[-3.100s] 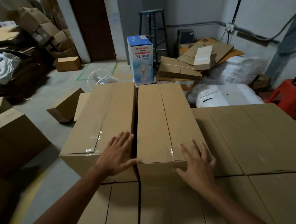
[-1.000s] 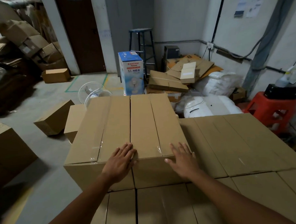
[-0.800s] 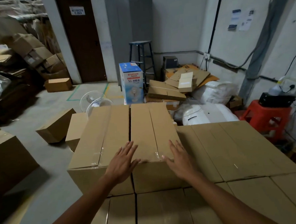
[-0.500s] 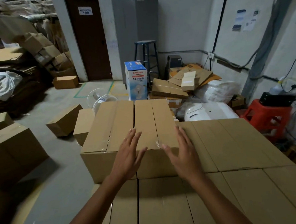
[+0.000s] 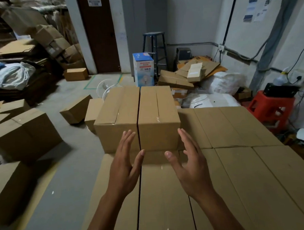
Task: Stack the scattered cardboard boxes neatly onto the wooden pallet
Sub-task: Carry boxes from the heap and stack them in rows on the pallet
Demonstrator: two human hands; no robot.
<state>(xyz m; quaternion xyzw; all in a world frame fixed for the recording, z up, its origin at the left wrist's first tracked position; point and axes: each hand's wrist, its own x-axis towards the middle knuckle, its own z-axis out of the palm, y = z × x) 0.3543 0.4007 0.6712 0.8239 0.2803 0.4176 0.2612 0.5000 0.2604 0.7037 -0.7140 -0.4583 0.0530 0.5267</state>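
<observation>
Two taped cardboard boxes stand side by side as an upper layer: the left box (image 5: 117, 120) and the right box (image 5: 158, 118). They sit on a flat layer of stacked boxes (image 5: 238, 163) that hides the pallet. My left hand (image 5: 125, 166) and my right hand (image 5: 190, 163) hover just in front of the two boxes, fingers straight, palms facing each other, holding nothing. Neither hand touches a box.
Loose boxes lie on the floor at left: a large one (image 5: 25, 133), a tilted one (image 5: 76, 109), a small one (image 5: 75, 74). A blue fan carton (image 5: 143, 69), a stool (image 5: 154, 48), flattened cardboard (image 5: 189, 74) and a red stool (image 5: 270, 107) stand behind.
Both hands have lifted off the tops of the two upper boxes and drawn back toward me. The boxes were earlier pushed together, closing the gap between them.
</observation>
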